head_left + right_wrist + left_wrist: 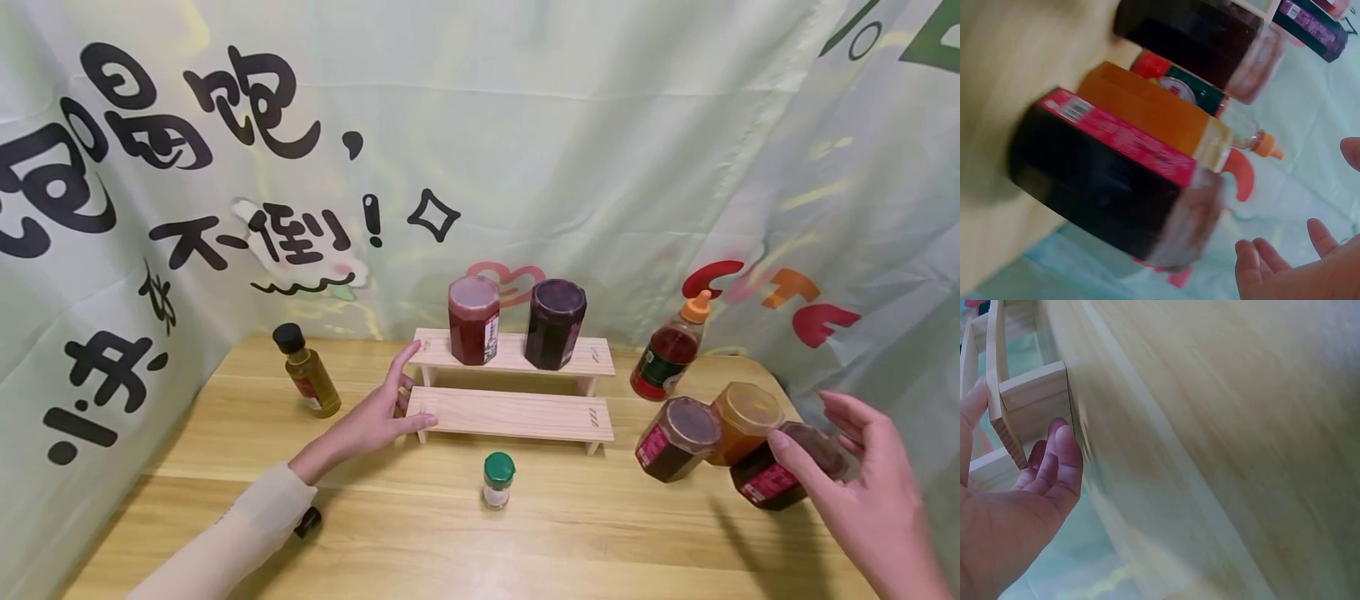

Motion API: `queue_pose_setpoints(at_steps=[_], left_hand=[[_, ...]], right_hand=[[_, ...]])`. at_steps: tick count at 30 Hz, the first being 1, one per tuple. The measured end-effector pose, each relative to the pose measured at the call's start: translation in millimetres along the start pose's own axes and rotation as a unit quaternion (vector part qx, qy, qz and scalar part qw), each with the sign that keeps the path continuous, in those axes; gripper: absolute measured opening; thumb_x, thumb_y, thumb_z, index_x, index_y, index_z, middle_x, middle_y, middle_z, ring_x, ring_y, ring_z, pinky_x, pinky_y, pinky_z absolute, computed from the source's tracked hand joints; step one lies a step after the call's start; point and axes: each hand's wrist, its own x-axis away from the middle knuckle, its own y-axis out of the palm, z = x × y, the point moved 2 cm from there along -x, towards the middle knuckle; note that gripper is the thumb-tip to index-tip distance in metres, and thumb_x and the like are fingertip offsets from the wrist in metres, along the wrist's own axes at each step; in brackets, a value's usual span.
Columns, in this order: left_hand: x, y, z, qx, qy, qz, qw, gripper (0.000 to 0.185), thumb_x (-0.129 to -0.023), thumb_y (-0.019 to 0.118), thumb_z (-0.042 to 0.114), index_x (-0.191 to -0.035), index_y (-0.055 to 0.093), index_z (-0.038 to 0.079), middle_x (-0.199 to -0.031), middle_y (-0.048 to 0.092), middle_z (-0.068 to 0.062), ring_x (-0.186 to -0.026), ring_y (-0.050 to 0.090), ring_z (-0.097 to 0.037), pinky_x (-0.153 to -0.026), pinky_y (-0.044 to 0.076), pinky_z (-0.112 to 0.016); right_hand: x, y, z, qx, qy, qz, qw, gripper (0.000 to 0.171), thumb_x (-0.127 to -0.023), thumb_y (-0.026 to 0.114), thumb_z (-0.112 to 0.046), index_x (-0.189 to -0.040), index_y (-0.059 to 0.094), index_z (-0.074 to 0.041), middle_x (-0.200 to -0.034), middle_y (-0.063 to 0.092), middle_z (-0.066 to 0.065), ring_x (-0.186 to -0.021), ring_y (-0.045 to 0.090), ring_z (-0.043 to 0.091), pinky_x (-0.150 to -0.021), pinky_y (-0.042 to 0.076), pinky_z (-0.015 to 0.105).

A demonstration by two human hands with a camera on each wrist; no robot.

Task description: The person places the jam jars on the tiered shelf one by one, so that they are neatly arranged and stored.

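Dark jar point(780, 471) just beside spread right fingers point(795, 462); left fingers point(401, 392) straight against wooden rack point(517, 412).

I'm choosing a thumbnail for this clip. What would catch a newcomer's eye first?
Most striking is the two-step wooden shelf at mid-table, with a red jar and a dark purple jar side by side on its top step. The left hand rests against the shelf's left end, while the right hand reaches, fingers spread, for a cluster of three jars at the table's right edge.
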Motion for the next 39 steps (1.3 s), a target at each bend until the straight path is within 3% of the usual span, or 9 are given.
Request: queue_pose_setpoints(at_steps=[2,5,11,14,18,25,28,34,39], left_hand=[[-0.7,-1.3,0.0,-0.002,0.003,-0.002,1.0,0.117,-0.098,0.086,0.036,-0.172,-0.003,0.048,-0.14,0.053,-0.021,-0.094,0.064,-0.025,-0.074,0.058,-0.043],[-1.6,-3.5,-0.3,-0.006,0.01,-0.003,0.9999,0.117,-0.098,0.087,0.033,-0.174,0.0,0.044,-0.139,0.056,-0.021,-0.092,0.065,-0.025,-0.075,0.058,-0.042],[-3.7,-6.7,-1.7,-0.004,0.024,-0.006,0.9997,0.116,-0.097,0.088,0.027,-0.175,0.003,0.039,-0.136,0.058,-0.021,-0.09,0.064,-0.025,-0.075,0.056,-0.042],[-3.4,-7.0,-2.2,-0.002,0.025,-0.005,0.9997,0.116,-0.097,0.088,0.023,-0.175,0.002,0.036,-0.135,0.059,-0.023,-0.089,0.063,-0.026,-0.073,0.055,-0.041],[-2.1,-6.1,2.3,-0.004,0.026,-0.001,0.9997,0.116,-0.097,0.087,0.015,-0.176,0.003,0.028,-0.131,0.059,-0.025,-0.09,0.063,-0.03,-0.072,0.055,-0.042],[6.8,-8.5,35.5,0.012,0.027,-0.012,0.9995,0.111,-0.098,0.084,0.009,-0.175,0.005,0.017,-0.125,0.059,-0.027,-0.089,0.063,-0.034,-0.071,0.055,-0.04],[7.8,-8.7,38.1,0.014,0.03,-0.013,0.9994,0.112,-0.098,0.084,0.011,-0.175,0.004,0.018,-0.124,0.059,-0.026,-0.087,0.063,-0.032,-0.069,0.054,-0.039],[0.7,-6.1,15.1,0.008,0.023,-0.013,0.9996,0.115,-0.098,0.086,0.016,-0.176,0.002,0.028,-0.126,0.061,-0.023,-0.088,0.064,-0.031,-0.071,0.056,-0.04],[-3.8,-5.2,-2.1,0.007,0.022,-0.015,0.9996,0.117,-0.098,0.087,0.027,-0.175,0.001,0.042,-0.127,0.062,-0.018,-0.088,0.065,-0.026,-0.072,0.057,-0.041]], right_hand=[[2,-1,10,-0.012,0.016,-0.011,1.0,0.088,-0.101,0.081,-0.027,-0.171,0.029,-0.015,-0.168,0.032,0.02,-0.157,0.031,0.019,-0.102,0.019,0.001],[5,-2,22,-0.03,0.034,-0.027,0.999,0.093,-0.102,0.08,-0.026,-0.174,0.021,-0.02,-0.171,0.026,0.025,-0.157,0.026,0.013,-0.097,0.019,-0.003],[8,-2,37,-0.031,0.05,-0.019,0.998,0.104,-0.098,0.083,-0.021,-0.174,0.013,-0.016,-0.167,0.023,0.034,-0.156,0.024,0.02,-0.106,0.014,0.003],[7,1,47,-0.034,0.051,-0.015,0.998,0.107,-0.095,0.086,-0.017,-0.173,0.013,-0.016,-0.154,0.035,0.025,-0.138,0.037,0.007,-0.101,0.02,0.001],[2,10,62,-0.049,0.078,-0.042,0.995,0.109,-0.097,0.086,-0.018,-0.172,0.006,-0.013,-0.141,0.039,0.019,-0.113,0.039,-0.009,-0.09,0.033,0.001],[6,21,79,-0.093,0.072,-0.044,0.992,0.106,-0.095,0.085,-0.004,-0.166,0.007,-0.009,-0.128,0.041,-0.007,-0.1,0.047,-0.02,-0.077,0.047,0.004],[6,24,79,-0.091,0.067,-0.043,0.993,0.105,-0.094,0.085,-0.002,-0.165,0.007,-0.01,-0.13,0.039,0.001,-0.097,0.047,-0.02,-0.075,0.046,0.004],[8,32,85,-0.127,0.05,-0.034,0.99,0.099,-0.093,0.08,0.008,-0.156,0.012,-0.026,-0.127,0.039,-0.013,-0.105,0.046,-0.02,-0.083,0.041,0.001],[8,32,87,-0.118,0.054,-0.028,0.991,0.102,-0.093,0.082,0.007,-0.159,0.01,-0.026,-0.127,0.038,-0.015,-0.104,0.045,-0.02,-0.083,0.04,0.001]])
